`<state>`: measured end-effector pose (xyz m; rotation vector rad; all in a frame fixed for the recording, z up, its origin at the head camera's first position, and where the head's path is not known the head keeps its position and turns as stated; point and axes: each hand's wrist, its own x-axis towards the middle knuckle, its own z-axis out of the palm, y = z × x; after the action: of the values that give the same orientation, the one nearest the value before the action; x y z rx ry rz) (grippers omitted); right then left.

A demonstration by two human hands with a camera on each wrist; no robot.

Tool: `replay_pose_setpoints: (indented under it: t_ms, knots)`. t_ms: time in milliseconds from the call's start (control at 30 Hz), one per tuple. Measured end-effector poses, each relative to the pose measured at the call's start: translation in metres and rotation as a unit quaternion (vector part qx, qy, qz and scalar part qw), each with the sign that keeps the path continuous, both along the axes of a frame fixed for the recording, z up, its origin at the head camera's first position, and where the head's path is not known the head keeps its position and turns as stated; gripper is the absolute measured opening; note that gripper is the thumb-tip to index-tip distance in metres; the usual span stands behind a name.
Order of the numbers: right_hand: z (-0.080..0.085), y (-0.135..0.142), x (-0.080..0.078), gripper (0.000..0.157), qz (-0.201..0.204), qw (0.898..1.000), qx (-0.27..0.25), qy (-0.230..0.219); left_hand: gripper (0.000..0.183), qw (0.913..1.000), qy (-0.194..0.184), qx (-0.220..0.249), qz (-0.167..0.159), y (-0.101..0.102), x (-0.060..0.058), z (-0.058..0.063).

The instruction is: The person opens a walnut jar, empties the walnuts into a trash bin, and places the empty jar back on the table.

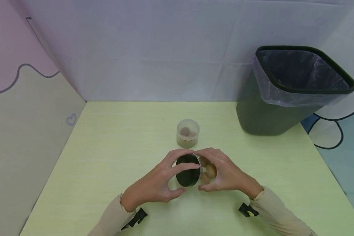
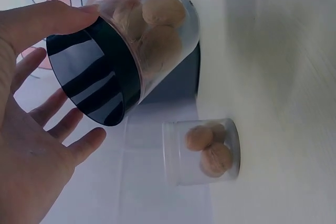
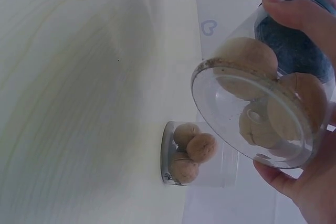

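Pale tabletop point(image 1: 115, 137) fills lower frame. Lidded jar point(image 2: 134, 51), walnuts point(image 2: 161, 48) inside, tilted, lower centre: likely light, stiff, slick-walled; best held round body and by rim of dark lid point(image 1: 187, 178). Your right hand point(image 1: 225, 172) grasps body; your left hand point(image 1: 161, 180) spread loosely about lid. Lidless jar point(image 1: 187, 132) just above your fingers, nearest obstacle; lined bin point(image 1: 268, 116) upper right, well apart.
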<state>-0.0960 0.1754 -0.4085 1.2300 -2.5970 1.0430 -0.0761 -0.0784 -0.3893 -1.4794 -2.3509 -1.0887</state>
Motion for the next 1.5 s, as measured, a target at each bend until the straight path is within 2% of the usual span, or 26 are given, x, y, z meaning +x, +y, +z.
replay_pose_setpoints:
  t_ms: [200, 567, 800, 1000, 1100, 1300, 1500]
  knots:
    - [0.0000, -0.0011, 0.0001, 0.091, 0.003, 1.000, 0.000, 0.002, 0.073, 0.9999, -0.006, 0.006, 0.010, 0.0014, -0.0006, -0.0022]
    - [0.0023, -0.0011, 0.0020, 0.091, -0.004, 1.000, 0.004, 0.001, 0.073, 0.9928, -0.071, 0.030, 0.092, 0.0050, -0.0014, -0.0078]
    - [0.0020, -0.0001, 0.0014, 0.091, -0.004, 1.000, 0.001, 0.011, 0.072, 0.9885, -0.088, 0.052, 0.112, 0.0086, -0.0004, -0.0097]
    - [0.0019, 0.0006, 0.0009, 0.093, -0.002, 1.000, -0.005, 0.012, 0.080, 0.9876, -0.092, 0.017, 0.126, 0.0066, 0.0018, -0.0075]
    - [0.0017, 0.0002, 0.0009, 0.092, -0.002, 1.000, -0.003, 0.014, 0.084, 0.9923, -0.068, -0.005, 0.104, 0.0032, 0.0021, -0.0048]
    - [0.0016, -0.0004, 0.0015, 0.092, -0.001, 1.000, -0.002, 0.006, 0.076, 0.9997, -0.012, 0.000, 0.022, 0.0005, 0.0002, -0.0010]
    - [0.0029, -0.0014, 0.0022, 0.093, 0.005, 1.000, -0.005, -0.008, 0.073, 0.9998, -0.017, 0.000, 0.004, 0.0013, 0.0008, -0.0014]
